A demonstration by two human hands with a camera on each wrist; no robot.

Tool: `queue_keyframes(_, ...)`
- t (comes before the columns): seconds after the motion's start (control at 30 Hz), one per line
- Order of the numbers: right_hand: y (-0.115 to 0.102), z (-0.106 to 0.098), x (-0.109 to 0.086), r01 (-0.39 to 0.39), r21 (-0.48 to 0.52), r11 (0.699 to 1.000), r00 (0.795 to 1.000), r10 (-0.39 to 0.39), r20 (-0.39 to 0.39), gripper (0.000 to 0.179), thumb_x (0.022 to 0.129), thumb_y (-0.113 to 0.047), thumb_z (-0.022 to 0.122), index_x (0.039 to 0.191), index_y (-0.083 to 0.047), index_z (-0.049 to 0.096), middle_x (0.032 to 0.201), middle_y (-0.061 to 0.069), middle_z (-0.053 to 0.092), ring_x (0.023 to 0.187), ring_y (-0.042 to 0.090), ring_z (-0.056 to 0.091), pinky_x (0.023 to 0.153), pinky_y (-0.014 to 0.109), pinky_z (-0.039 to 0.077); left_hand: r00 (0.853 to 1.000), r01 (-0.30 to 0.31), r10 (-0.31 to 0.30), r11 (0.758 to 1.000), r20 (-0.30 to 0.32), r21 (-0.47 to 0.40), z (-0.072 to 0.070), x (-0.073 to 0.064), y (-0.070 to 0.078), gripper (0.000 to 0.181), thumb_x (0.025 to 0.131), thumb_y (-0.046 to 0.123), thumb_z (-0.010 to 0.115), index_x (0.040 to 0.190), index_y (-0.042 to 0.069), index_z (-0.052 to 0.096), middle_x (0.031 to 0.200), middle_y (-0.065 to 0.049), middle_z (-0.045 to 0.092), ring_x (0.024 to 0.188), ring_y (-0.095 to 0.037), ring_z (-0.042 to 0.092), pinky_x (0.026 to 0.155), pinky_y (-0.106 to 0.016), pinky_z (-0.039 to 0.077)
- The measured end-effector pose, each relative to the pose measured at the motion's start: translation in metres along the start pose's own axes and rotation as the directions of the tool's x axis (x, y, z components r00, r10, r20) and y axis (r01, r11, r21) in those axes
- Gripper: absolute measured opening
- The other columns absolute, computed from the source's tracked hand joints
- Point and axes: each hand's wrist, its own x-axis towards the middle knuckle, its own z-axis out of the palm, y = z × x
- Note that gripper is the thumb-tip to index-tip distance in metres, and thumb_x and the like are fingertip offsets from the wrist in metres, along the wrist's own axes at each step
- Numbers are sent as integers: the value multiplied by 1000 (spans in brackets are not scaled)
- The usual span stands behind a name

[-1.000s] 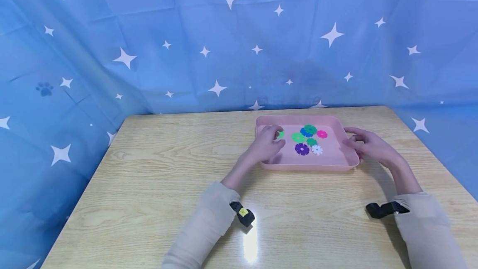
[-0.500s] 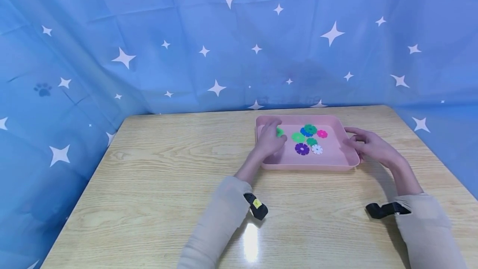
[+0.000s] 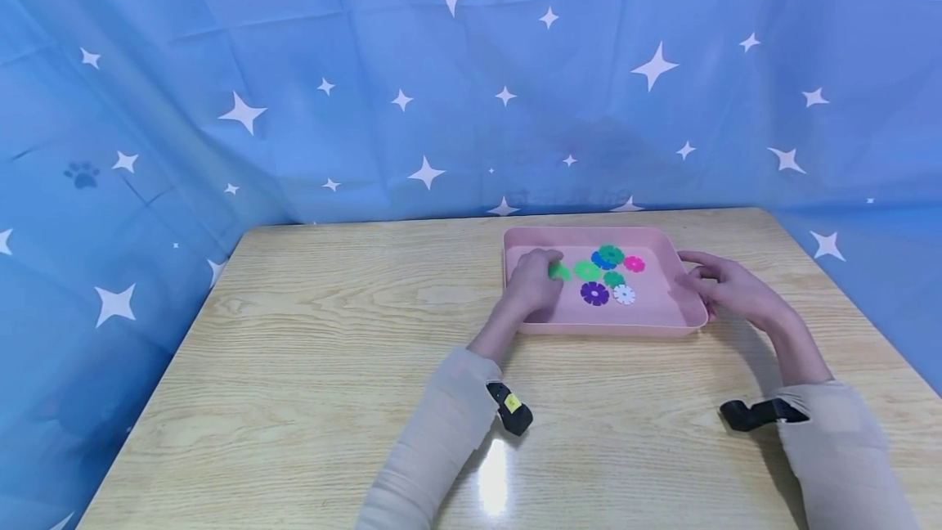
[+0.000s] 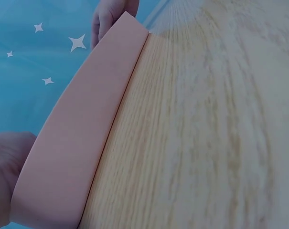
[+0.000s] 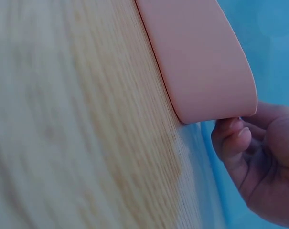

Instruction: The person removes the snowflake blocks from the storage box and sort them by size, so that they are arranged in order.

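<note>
A shallow pink tray [image 3: 662, 301] stands near the back of the table and holds several flower-shaped plastic discs. My left hand [image 3: 531, 280] reaches over its left side. Between that thumb and forefinger I pinch a light green disc [image 3: 560, 271], partly covered by the fingers. My right hand [image 3: 724, 283] holds the tray's right rim, thumb over the edge. In the right wrist view, curled fingers of the right hand [image 5: 263, 152] touch the tray's corner [image 5: 206, 71]. The tray's front wall [image 4: 72, 129] hides the left fingertips in the left wrist view.
Beside the pinched disc lie another light green disc [image 3: 586, 271], a purple disc [image 3: 594, 294], a white disc [image 3: 624, 294] and a pink disc [image 3: 634, 264]. Dark green discs, one [image 3: 611, 255] overlapping a blue disc [image 3: 599, 261], lie there too. A starry blue cloth [image 3: 471, 88] hangs behind the wooden table [image 3: 331, 334].
My left hand has shifted right inside the tray, its fingers closing on the light green disc, which has moved slightly right and nearer. The right hand and tray have stayed put.
</note>
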Motion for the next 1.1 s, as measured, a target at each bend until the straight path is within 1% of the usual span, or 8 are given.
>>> queue_keyframes(0.17, 1, -1, 1, -3, -6, 1000, 1000, 3, -7, 59, 106, -16, 53, 154, 7, 26, 93, 14, 57, 54, 22, 52, 52, 35, 48, 1000, -10, 10, 1000, 16, 27, -1, -2, 1, 45, 92, 8, 71, 136, 11, 63, 129, -2, 59, 119, -16, 49, 106, -28, 42)
queue_keyframes(0.27, 0, -1, 0, 2, -4, 1000, 1000, -2, -7, 60, 106, -17, 53, 154, 7, 27, 92, 14, 57, 54, 22, 52, 52, 35, 49, 999, -24, 22, 999, 24, 47, -3, -3, 1, 42, 91, 12, 74, 132, 10, 65, 119, -2, 61, 112, -16, 49, 99, -28, 45)
queue_keyframes(0.37, -2, -1, -1, 5, 1, 1000, 1000, -5, -7, 60, 106, -19, 54, 153, 7, 28, 90, 14, 57, 54, 22, 53, 53, 35, 49, 999, -37, 36, 999, 30, 36, -4, -3, 1, 38, 90, 12, 76, 126, 9, 66, 109, -1, 60, 104, -15, 51, 90, -27, 46)
queue_keyframes(0.47, -3, -1, -2, 13, 12, 1000, 1000, -13, -4, 61, 106, -21, 54, 153, 7, 28, 90, 14, 57, 55, 22, 53, 53, 35, 50, 999, -37, 37, 999, 35, -5, -5, -3, 1, 34, 90, 10, 75, 122, 9, 65, 103, 0, 56, 96, -14, 51, 84, -25, 47)
queue_keyframes(0.57, -3, -2, -2, 12, 22, 1000, 1000, -12, -4, 61, 106, -23, 54, 153, 6, 28, 90, 13, 57, 55, 22, 53, 53, 35, 50, 999, -38, 39, 998, 38, -40, -5, -2, 1, 30, 90, 8, 73, 119, 9, 63, 100, 0, 55, 93, -12, 50, 81, -24, 46)
queue_keyframes(0.8, 1, 0, -2, -7, 29, 1000, 1000, 7, 1, 61, 107, -21, 52, 154, 6, 26, 93, 15, 57, 57, 21, 53, 54, 35, 50, 998, -41, 45, 993, 34, -109, -7, -2, 1, 18, 99, 7, 63, 117, 8, 61, 96, 1, 57, 90, -13, 53, 79, -24, 47)
queue_keyframes(1.0, 0, 2, -1, -17, 9, 1000, 1000, 17, -5, 60, 107, -21, 51, 154, 6, 26, 96, 17, 57, 57, 20, 53, 55, 34, 49, 997, -71, 76, 979, 16, -191, -17, -6, 0, 16, 100, 4, 59, 115, 8, 58, 92, -1, 57, 84, -14, 54, 74, -24, 48)
queue_keyframes(1.1, 0, 2, -1, -14, 0, 1000, 1000, 14, -9, 59, 107, -21, 51, 154, 6, 26, 96, 16, 57, 58, 20, 53, 55, 34, 49, 994, -104, 104, 969, -13, -224, -25, -7, 0, 12, 100, 5, 60, 112, 7, 58, 93, -2, 56, 85, -14, 54, 74, -24, 46)
